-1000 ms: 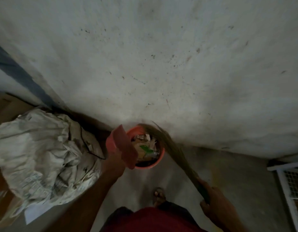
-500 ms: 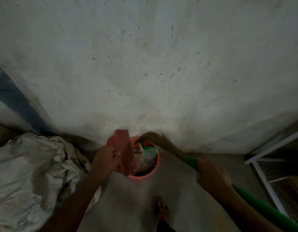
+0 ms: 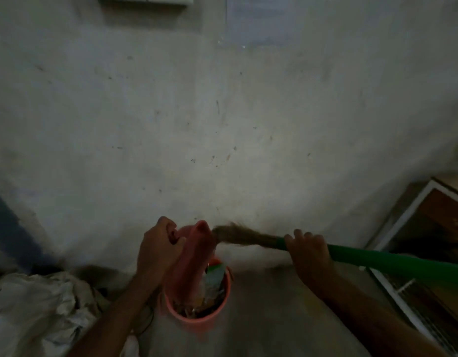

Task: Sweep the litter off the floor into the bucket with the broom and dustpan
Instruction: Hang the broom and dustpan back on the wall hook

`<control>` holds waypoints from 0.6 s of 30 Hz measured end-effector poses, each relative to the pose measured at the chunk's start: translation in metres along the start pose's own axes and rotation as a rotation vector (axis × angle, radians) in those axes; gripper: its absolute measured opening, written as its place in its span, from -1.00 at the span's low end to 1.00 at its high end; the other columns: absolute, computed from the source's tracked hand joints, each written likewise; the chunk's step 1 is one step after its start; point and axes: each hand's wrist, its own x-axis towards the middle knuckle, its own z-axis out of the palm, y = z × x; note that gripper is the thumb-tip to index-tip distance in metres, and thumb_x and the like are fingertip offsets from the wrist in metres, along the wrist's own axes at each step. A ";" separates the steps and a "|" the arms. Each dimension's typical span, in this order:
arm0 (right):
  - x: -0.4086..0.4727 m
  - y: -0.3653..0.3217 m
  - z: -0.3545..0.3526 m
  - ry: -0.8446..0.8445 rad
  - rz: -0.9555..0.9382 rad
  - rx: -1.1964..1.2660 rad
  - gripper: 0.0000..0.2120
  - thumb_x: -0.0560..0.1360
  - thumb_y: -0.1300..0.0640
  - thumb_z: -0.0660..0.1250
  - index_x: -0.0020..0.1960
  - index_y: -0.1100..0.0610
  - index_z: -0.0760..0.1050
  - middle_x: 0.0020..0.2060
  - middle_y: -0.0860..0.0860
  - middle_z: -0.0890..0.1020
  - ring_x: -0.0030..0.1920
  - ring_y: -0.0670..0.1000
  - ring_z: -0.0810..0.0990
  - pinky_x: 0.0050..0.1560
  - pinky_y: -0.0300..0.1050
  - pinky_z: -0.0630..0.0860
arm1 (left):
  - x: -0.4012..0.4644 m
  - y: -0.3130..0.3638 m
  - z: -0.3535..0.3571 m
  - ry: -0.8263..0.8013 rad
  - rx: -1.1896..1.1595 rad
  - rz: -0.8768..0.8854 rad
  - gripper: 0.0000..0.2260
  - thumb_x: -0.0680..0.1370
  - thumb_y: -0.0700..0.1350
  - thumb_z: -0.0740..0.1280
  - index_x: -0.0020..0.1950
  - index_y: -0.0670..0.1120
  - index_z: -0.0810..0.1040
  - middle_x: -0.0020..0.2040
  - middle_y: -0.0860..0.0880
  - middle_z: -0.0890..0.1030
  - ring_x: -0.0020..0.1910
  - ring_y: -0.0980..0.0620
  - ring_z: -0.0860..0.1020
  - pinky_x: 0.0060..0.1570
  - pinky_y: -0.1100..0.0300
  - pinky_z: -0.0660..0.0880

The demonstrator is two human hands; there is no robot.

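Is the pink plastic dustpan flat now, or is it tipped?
Tipped. The left hand holds the pink plastic dustpan steeply, its lower end inside the pink round bucket, which already holds litter.

Both forearms are bare from the bottom edge of the frame up to the wrists, with no sleeve showing on either. The left hand [image 3: 158, 249] and the right hand [image 3: 310, 253] are bare too, with no glove on them. In the dim, blurred light, finer detail on the fingers and wrists cannot be made out.
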 end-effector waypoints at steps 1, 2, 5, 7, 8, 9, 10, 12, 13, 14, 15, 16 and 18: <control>0.003 0.008 -0.004 0.004 -0.003 -0.008 -0.77 0.65 0.14 0.11 0.27 0.09 0.41 0.10 0.07 0.53 0.04 0.08 0.56 0.05 -0.02 0.45 | 0.001 0.011 -0.001 0.021 -0.032 0.011 -0.73 0.36 0.02 0.49 -0.10 0.04 0.43 -0.29 0.05 0.56 -0.30 0.01 0.57 -0.30 0.04 0.57; 0.007 0.017 -0.008 0.006 -0.011 -0.015 -0.77 0.65 0.15 0.13 0.27 0.09 0.42 0.12 0.09 0.53 0.07 0.11 0.56 0.09 0.01 0.43 | 0.002 0.024 -0.002 0.028 -0.083 0.014 -0.72 0.35 0.06 0.48 -0.13 0.02 0.43 -0.32 0.02 0.55 -0.33 0.01 0.57 -0.34 0.05 0.54; 0.017 0.040 -0.024 0.059 -0.036 -0.063 -0.73 0.58 0.20 0.28 0.28 0.12 0.46 0.17 0.14 0.54 0.15 0.17 0.55 0.25 0.10 0.37 | 0.011 0.060 0.004 -0.001 -0.163 0.090 -0.77 0.38 -0.01 0.47 -0.21 -0.03 0.43 -0.31 -0.01 0.56 -0.29 -0.04 0.59 -0.29 0.05 0.54; 0.025 0.057 -0.037 0.089 -0.072 -0.116 -0.68 0.56 0.22 0.32 0.30 0.16 0.44 0.23 0.20 0.51 0.23 0.22 0.49 0.41 0.22 0.22 | 0.024 0.091 0.007 -0.013 -0.147 0.163 -0.79 0.45 -0.07 0.46 -0.22 0.00 0.43 -0.29 -0.01 0.55 -0.29 -0.04 0.57 -0.24 0.07 0.52; 0.029 0.066 -0.043 0.120 -0.093 -0.137 -0.68 0.57 0.23 0.30 0.31 0.18 0.43 0.25 0.21 0.49 0.27 0.24 0.46 0.47 0.26 0.12 | 0.031 0.108 0.007 -0.013 -0.143 0.205 -0.82 0.48 -0.07 0.44 -0.20 0.00 0.45 -0.28 -0.03 0.55 -0.29 -0.03 0.55 -0.23 0.07 0.52; 0.033 0.076 -0.050 0.161 -0.114 -0.153 -0.70 0.58 0.24 0.29 0.30 0.19 0.44 0.25 0.22 0.50 0.29 0.25 0.44 0.51 0.27 0.04 | 0.039 0.127 0.007 -0.006 -0.150 0.256 -0.86 0.51 -0.07 0.42 -0.16 -0.04 0.48 -0.26 -0.04 0.56 -0.28 -0.02 0.55 -0.22 0.07 0.51; 0.038 0.087 -0.058 0.205 -0.131 -0.175 -0.73 0.58 0.25 0.29 0.28 0.20 0.46 0.23 0.22 0.52 0.29 0.25 0.45 0.52 0.28 0.00 | 0.045 0.147 0.007 0.007 -0.167 0.304 -0.88 0.53 -0.07 0.40 -0.12 -0.07 0.51 -0.25 -0.05 0.57 -0.26 -0.02 0.56 -0.21 0.10 0.51; 0.049 0.112 -0.074 0.303 -0.166 -0.229 -0.79 0.58 0.26 0.29 0.21 0.21 0.51 0.18 0.22 0.56 0.27 0.25 0.47 0.54 0.30 -0.04 | 0.057 0.188 0.007 0.046 -0.219 0.373 -0.90 0.56 -0.07 0.35 -0.11 -0.07 0.52 -0.23 -0.03 0.56 -0.22 0.01 0.55 -0.18 0.15 0.48; 0.054 0.125 -0.082 0.356 -0.180 -0.244 -0.81 0.58 0.28 0.29 0.17 0.21 0.53 0.14 0.22 0.57 0.24 0.25 0.48 0.54 0.31 -0.07 | 0.062 0.209 0.007 0.064 -0.233 0.400 -0.89 0.57 -0.06 0.33 -0.13 -0.04 0.50 -0.21 -0.02 0.54 -0.18 0.02 0.53 -0.16 0.16 0.46; 0.059 0.139 -0.089 0.414 -0.189 -0.262 -0.84 0.57 0.29 0.29 0.13 0.21 0.55 0.10 0.21 0.57 0.22 0.26 0.49 0.54 0.31 -0.08 | 0.067 0.229 0.007 0.069 -0.236 0.423 -0.87 0.57 -0.05 0.30 -0.16 -0.03 0.48 -0.19 -0.02 0.51 -0.15 0.04 0.50 -0.14 0.15 0.45; 0.064 0.153 -0.097 0.472 -0.194 -0.283 -0.87 0.55 0.29 0.31 0.08 0.20 0.56 0.06 0.20 0.57 0.18 0.26 0.50 0.53 0.33 -0.06 | 0.071 0.249 0.008 0.061 -0.242 0.438 -0.86 0.57 -0.03 0.28 -0.17 -0.02 0.46 -0.17 -0.02 0.50 -0.14 0.05 0.48 -0.14 0.15 0.44; 0.069 0.168 -0.104 0.529 -0.199 -0.296 -0.89 0.51 0.29 0.35 0.03 0.19 0.57 0.04 0.20 0.57 0.16 0.26 0.50 0.52 0.34 -0.01 | 0.073 0.269 0.008 0.039 -0.261 0.447 -0.86 0.57 -0.03 0.27 -0.17 -0.03 0.46 -0.16 -0.03 0.50 -0.14 0.05 0.49 -0.15 0.14 0.46; 0.079 0.199 -0.117 0.646 -0.203 -0.294 -0.90 0.46 0.25 0.41 -0.03 0.19 0.57 0.04 0.20 0.54 0.16 0.25 0.48 0.47 0.34 0.16 | 0.075 0.308 0.012 -0.027 -0.351 0.456 -0.90 0.56 -0.04 0.27 -0.12 -0.02 0.47 -0.16 -0.03 0.57 -0.19 0.04 0.58 -0.16 0.06 0.54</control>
